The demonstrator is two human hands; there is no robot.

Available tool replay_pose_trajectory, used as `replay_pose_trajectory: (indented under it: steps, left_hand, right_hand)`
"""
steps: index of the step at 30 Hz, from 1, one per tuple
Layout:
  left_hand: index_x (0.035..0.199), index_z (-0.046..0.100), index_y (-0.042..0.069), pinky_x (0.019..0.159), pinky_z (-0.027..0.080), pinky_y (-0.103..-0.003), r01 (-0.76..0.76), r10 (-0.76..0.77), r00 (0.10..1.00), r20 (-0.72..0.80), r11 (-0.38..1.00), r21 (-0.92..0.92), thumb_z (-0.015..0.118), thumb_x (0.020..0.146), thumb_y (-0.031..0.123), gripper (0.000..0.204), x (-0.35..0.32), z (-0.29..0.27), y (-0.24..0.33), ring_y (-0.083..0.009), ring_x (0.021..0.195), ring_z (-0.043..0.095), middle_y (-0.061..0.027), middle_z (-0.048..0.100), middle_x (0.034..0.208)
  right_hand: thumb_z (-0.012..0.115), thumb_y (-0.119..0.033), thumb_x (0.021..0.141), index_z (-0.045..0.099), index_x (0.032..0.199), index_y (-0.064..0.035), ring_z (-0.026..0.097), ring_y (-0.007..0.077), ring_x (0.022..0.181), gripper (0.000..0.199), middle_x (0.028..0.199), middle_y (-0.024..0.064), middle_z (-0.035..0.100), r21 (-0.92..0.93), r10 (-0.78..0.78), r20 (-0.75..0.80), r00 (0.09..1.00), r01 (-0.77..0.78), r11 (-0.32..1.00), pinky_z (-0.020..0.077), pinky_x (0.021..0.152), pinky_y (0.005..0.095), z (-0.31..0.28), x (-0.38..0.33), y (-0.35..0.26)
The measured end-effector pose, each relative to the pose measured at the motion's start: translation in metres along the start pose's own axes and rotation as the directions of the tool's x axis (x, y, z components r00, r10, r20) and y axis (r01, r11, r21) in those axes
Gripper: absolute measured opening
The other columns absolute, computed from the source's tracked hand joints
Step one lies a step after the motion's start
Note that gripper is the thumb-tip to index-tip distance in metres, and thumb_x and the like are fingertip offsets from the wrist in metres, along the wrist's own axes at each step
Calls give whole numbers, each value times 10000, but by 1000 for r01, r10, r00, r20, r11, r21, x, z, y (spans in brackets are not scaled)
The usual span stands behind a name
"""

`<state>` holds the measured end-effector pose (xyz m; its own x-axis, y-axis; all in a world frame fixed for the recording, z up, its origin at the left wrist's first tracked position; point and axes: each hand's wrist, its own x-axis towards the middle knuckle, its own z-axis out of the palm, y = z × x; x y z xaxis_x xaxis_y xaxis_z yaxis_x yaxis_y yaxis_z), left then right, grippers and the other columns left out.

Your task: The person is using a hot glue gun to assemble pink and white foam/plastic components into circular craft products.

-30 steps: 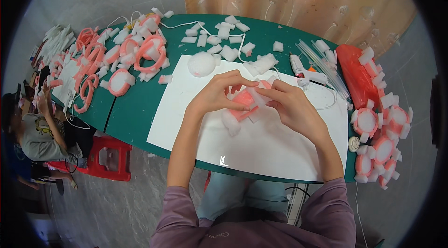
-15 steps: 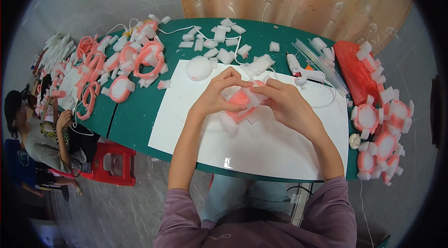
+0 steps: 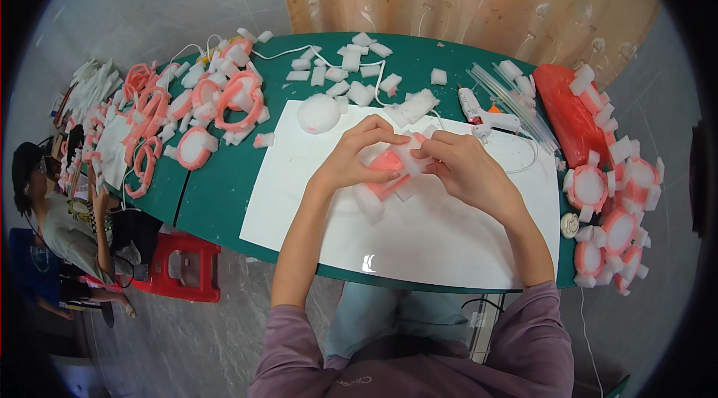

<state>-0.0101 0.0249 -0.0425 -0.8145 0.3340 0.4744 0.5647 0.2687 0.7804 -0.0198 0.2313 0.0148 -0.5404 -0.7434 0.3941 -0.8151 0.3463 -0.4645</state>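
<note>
Above the white sheet (image 3: 449, 248), my left hand (image 3: 355, 151) is closed around a pink foam ring (image 3: 385, 164) with white foam blocks attached. Its thumb and fingers pinch the ring's left side and top. On the other side my right hand (image 3: 462, 166) has its fingers bent against a white foam block (image 3: 409, 149) on the ring, pinching its edge. Part of the ring is hidden behind my fingers. A white foam dome (image 3: 318, 113) sits at the sheet's far left corner. Right of my hands lies a white glue gun (image 3: 486, 115) with its cord.
Clear glue sticks (image 3: 508, 102) and a red plastic bag (image 3: 572, 117) lie at right, near several pink rings with white blocks (image 3: 587, 187). Loose white foam blocks (image 3: 351, 60) lie along the green table's (image 3: 217, 207) back. More pink rings (image 3: 239, 101) fill the left, where a person (image 3: 71, 218) sits.
My right hand's fingers have curled in more, and their grip on the white block has shifted slightly. The left hand keeps its hold on the ring. The whole view has moved a little.
</note>
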Motion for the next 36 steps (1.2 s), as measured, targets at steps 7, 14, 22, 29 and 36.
replay_pose_trajectory:
  steps: [7,14,22,29,36]
  left_hand:
    - [990,616,107,790,401,-280,-50,51,999,18,998,-40,710,571,104,430,0,3,-5,-185,871,495,-42,504,903]
    - [962,612,70,829,394,-293,-16,17,1000,18,998,-58,696,537,13,437,0,1,-5,-184,916,506,-43,530,934]
    - [962,613,82,821,395,-287,-4,5,1000,5,998,-65,708,530,23,447,-1,-1,-5,-179,904,509,-39,539,940]
    - [959,614,83,816,399,-287,-40,40,999,-3,997,-64,713,530,29,444,-2,-1,-11,-174,903,511,-37,544,934]
    - [950,617,83,806,407,-285,-56,56,998,-4,996,-70,712,528,34,436,-1,-1,-11,-179,890,517,-42,549,930]
  right_hand:
    - [551,93,614,501,770,26,550,320,724,177,762,150,541,45,25,48,999,-27,999,445,625,361,-6,1,-6]
    - [548,94,639,513,746,39,555,309,687,126,745,150,534,24,56,65,996,-57,998,443,603,349,-5,2,-8]
    - [573,60,662,516,823,29,557,316,711,174,781,156,554,67,43,16,999,-44,997,439,622,350,-2,4,-8]
    - [582,51,663,519,866,16,562,313,723,215,836,153,572,68,88,29,996,-90,994,443,628,341,-2,5,-8]
    - [589,51,657,520,875,4,558,295,702,234,815,148,565,54,72,30,997,-74,996,440,617,330,0,5,-8]
